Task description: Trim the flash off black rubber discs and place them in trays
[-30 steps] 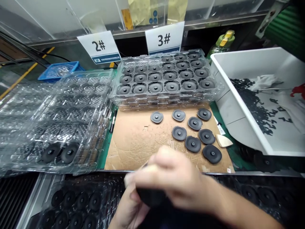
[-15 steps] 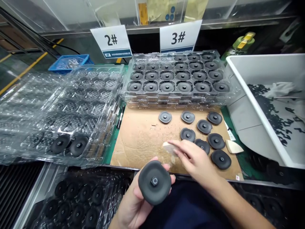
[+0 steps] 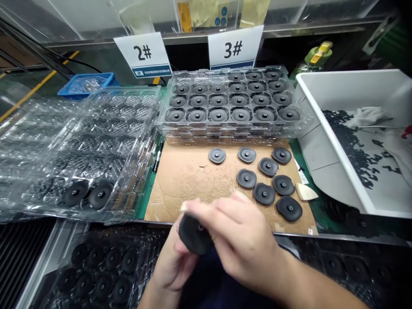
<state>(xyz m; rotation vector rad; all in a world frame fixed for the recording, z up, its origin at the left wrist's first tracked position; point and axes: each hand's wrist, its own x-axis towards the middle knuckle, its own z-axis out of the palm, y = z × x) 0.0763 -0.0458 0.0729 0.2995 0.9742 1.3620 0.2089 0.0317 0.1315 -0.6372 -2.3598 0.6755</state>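
Observation:
My left hand (image 3: 175,262) grips a black dished disc (image 3: 193,235) with a small raised hub, tilted over the front edge of the bench. Across its far edge reaches my right hand (image 3: 243,236), fingers closed around a small white pad (image 3: 184,207); only the pad's tip shows, so its full shape is hidden. The right fingers cover part of the disc's face. Beyond the hands, a cardboard sheet (image 3: 180,176) carries several loose discs like it, among them a grey-black disc (image 3: 246,178). A cream wedge-shaped sponge (image 3: 305,192) lies at the sheet's right edge.
Stacked clear trays (image 3: 230,126) filled mostly with discs stand behind the cardboard. More clear trays (image 3: 128,171) are at left, with two discs in front. A white bin (image 3: 341,171) with black scraps is at right. A blue basket (image 3: 109,79) sits at back left.
My right hand has moved left from above the cardboard to the held disc, bringing the white pad to its edge. The disc has tilted. The view has shifted slightly.

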